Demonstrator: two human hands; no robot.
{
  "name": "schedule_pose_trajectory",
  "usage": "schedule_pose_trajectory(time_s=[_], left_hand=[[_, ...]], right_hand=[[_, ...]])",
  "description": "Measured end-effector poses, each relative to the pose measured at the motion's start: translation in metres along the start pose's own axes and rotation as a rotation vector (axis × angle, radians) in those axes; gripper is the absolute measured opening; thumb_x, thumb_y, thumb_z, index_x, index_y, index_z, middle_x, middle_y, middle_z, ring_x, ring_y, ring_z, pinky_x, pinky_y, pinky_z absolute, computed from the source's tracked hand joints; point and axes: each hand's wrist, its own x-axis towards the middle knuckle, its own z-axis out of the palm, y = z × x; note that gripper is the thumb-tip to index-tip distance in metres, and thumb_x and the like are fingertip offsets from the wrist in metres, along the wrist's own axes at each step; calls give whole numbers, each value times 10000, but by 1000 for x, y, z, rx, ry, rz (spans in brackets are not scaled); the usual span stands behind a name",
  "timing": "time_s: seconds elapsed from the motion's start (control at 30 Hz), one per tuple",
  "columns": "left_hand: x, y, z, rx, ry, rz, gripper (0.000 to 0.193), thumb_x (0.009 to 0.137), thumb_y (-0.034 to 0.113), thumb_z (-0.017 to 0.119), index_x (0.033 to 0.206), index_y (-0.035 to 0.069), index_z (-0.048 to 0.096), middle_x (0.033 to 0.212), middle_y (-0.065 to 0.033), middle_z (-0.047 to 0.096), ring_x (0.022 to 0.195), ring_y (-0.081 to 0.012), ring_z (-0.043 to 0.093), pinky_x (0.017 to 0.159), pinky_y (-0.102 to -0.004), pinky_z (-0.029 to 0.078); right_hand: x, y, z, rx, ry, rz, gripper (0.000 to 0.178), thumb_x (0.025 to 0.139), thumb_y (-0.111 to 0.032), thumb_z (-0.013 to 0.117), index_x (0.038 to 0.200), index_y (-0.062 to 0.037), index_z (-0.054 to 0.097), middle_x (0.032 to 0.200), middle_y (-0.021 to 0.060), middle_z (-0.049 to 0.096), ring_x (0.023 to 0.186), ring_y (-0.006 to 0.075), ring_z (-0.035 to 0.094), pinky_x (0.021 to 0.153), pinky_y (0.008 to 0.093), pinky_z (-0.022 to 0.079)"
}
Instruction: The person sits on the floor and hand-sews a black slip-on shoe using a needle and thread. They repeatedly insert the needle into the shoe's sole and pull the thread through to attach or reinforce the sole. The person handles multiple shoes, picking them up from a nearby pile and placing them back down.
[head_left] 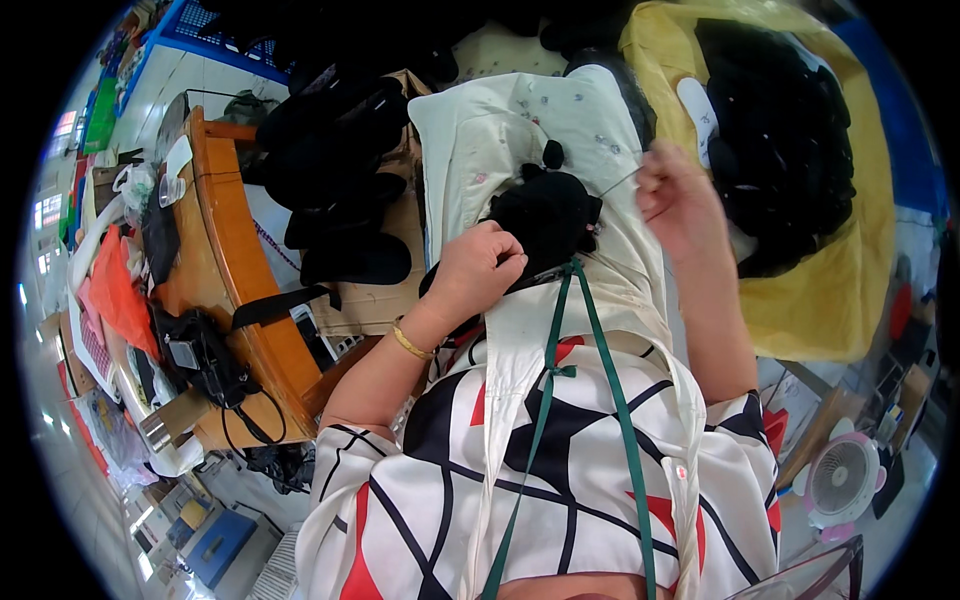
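A black fuzzy fabric piece point(548, 215) with small rounded tabs lies on the white cloth point(590, 110) over my lap. My left hand point(478, 262) is closed on its near left edge, thumb and fingers pinched together. Up to the right, my right hand point(682, 200) is raised off the piece and a little blurred, its fingers pinched. A thin dark thread runs from the piece to those fingers; whether they also hold a needle cannot be made out. A dark green cord point(590, 310) hangs down my front, its upper end by the piece.
Black slipper-shaped pieces point(355, 258) are piled on cardboard to the left, beside a wooden table point(225, 200) with a black bag point(200, 350). At right stands a yellow sack point(820, 310) full of black pieces. A small fan point(845, 478) is at lower right.
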Motion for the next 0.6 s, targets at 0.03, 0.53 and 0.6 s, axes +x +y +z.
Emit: schedule_pose_trajectory(time_s=[0.03, 0.53, 0.6], left_hand=[[-1, -1, 0, -10, -2, -12, 122, 838, 138, 674, 815, 19, 678, 795, -118, 605, 738, -282, 604, 670, -362, 486], [13, -18, 15, -1050, -49, -501, 210, 982, 261, 590, 1080, 84, 646, 933, -2, 672, 850, -76, 608, 764, -223, 469], [11, -16, 13, -1063, -41, -494, 270, 991, 330, 580, 1043, 73, 644, 902, 6, 648, 825, -83, 591, 756, -236, 459]], right_hand=[[2, -11, -8, 105, -27, -5, 76, 987, -142, 593, 1006, -71, 575, 823, 8, 524, 698, 105, 511, 581, 228, 443], [-14, 96, 8, -1744, -624, -708, 136, 793, -78, 703, 923, -64, 665, 825, 94, 588, 822, 268, 618, 673, 365, 519], [-16, 88, 14, -1586, -579, -734, 120, 806, -88, 701, 916, -52, 667, 821, 88, 595, 791, 250, 615, 644, 347, 510]])
